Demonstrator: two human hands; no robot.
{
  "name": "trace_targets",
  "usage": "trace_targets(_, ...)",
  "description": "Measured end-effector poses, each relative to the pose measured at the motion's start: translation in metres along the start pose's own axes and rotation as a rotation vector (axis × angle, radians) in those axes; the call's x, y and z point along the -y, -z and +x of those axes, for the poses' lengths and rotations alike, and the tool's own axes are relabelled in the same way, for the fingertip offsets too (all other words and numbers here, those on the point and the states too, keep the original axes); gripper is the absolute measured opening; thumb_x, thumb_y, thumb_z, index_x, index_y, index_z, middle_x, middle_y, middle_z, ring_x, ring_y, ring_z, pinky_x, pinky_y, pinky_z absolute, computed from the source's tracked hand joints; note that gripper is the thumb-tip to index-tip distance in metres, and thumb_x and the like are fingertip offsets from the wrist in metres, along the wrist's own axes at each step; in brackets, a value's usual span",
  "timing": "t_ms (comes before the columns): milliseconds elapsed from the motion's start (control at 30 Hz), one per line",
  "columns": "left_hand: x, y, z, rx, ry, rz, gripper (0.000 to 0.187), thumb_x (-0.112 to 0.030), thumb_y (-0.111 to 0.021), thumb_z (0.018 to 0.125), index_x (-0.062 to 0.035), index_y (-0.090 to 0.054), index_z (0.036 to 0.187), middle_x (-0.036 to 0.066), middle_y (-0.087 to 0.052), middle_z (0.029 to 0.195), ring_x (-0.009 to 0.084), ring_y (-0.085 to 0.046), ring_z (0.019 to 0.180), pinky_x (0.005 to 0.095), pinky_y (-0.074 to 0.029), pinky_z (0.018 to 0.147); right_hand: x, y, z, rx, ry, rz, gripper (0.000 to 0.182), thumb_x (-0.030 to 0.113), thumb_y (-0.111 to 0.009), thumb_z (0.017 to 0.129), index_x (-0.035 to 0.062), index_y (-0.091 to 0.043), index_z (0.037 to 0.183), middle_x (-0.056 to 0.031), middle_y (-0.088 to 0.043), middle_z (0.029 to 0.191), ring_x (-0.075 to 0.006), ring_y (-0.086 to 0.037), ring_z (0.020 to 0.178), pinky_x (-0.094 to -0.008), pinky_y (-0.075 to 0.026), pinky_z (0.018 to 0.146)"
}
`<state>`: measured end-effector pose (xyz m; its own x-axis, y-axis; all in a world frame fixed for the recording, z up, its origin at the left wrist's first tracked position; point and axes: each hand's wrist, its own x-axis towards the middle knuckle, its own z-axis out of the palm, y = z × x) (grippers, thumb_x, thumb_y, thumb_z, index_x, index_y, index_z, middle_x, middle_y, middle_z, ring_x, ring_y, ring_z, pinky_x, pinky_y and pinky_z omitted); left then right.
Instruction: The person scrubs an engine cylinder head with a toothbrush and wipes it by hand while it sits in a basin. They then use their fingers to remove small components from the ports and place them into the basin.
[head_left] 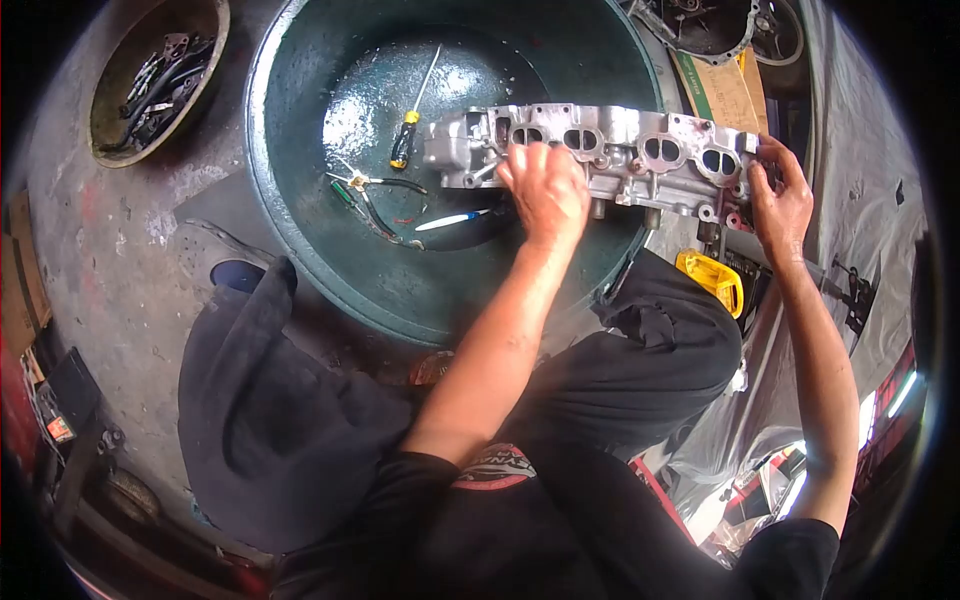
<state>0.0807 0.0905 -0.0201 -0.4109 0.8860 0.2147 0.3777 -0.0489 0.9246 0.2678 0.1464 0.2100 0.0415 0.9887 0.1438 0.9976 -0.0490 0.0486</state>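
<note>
A grey metal cylinder head (625, 150) with oval, divided ports facing up lies across the right part of a large dark green tub (270, 200), reaching past its rim. My right hand (782, 205) grips the right end of the cylinder head, thumb against its near side. My left hand (548, 190) is closed, its curled fingers pressed to the head near the left ports; what they hold, if anything, is hidden. In the tub lie a screwdriver (404, 140) with a yellow and black handle, pliers (375, 205) and a white and blue tool (450, 220).
A round pan (105, 150) of metal parts stands at the upper left. Beyond the tub's right side are cardboard (725, 95) and a large metal housing (700, 35). A yellow plastic object (712, 280) lies beside my knee. My bent legs flank the tub's near side.
</note>
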Motion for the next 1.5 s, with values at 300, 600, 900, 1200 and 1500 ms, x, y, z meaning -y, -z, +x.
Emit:
trace_targets(300, -0.02, 0.003, -0.003, 0.052, 0.078, 0.002, 0.01, -0.004, -0.066, 0.08, -0.0094, -0.059, 0.074, 0.007, -0.057, 0.083, 0.0302, -0.054, 0.09, 0.0468, -0.039, 0.081, -0.002, 0.006, -0.01, 0.023, -0.018, 0.01, 0.036, 0.026, -0.063, 0.087, 0.0072, -0.069, 0.118, -0.0137, -0.072, 0.108, -0.0298, -0.07, 0.104, -0.0376, -0.052, 0.091)
trace_targets(600, 0.0, 0.014, -0.003, 0.051, 0.111, -0.039, 0.009, -0.007, -0.063, 0.086, -0.0048, -0.068, 0.094, 0.009, -0.063, 0.09, 0.0306, -0.055, 0.095, 0.0487, -0.038, 0.087, -0.001, 0.001, -0.005, 0.016, -0.035, -0.011, 0.036, 0.026, -0.063, 0.087, 0.0087, -0.069, 0.117, -0.0125, -0.073, 0.11, -0.0289, -0.07, 0.107, -0.0378, -0.052, 0.094)
trace_targets(900, -0.014, 0.012, -0.02, 0.074, 0.099, -0.048, 0.019, -0.016, -0.066, 0.091, -0.006, -0.07, 0.106, 0.007, -0.065, 0.098, 0.029, -0.057, 0.101, 0.0454, -0.04, 0.088, 0.002, 0.0, -0.004, 0.001, -0.041, -0.047, 0.036, 0.028, -0.064, 0.088, 0.0108, -0.07, 0.119, -0.0116, -0.073, 0.109, -0.029, -0.07, 0.107, -0.0376, -0.052, 0.094)
trace_targets(1200, -0.008, -0.004, -0.014, 0.013, 0.055, -0.031, 0.014, -0.006, -0.068, 0.076, -0.0076, -0.068, 0.089, 0.006, -0.06, 0.085, 0.0282, -0.055, 0.092, 0.0459, -0.037, 0.083, 0.002, 0.0, 0.001, 0.027, -0.039, -0.095, 0.035, 0.024, -0.064, 0.088, 0.0083, -0.069, 0.118, -0.0109, -0.072, 0.116, -0.0272, -0.068, 0.111, -0.0368, -0.051, 0.096)
trace_targets(1500, -0.01, 0.003, -0.001, 0.065, 0.081, 0.06, 0.005, -0.005, -0.068, 0.078, -0.0078, -0.064, 0.078, 0.008, -0.061, 0.083, 0.0293, -0.056, 0.092, 0.0459, -0.038, 0.084, -0.01, 0.001, -0.003, 0.026, -0.017, 0.024, 0.036, 0.023, -0.063, 0.087, 0.0067, -0.069, 0.118, -0.0121, -0.072, 0.113, -0.0278, -0.069, 0.111, -0.0367, -0.05, 0.097)
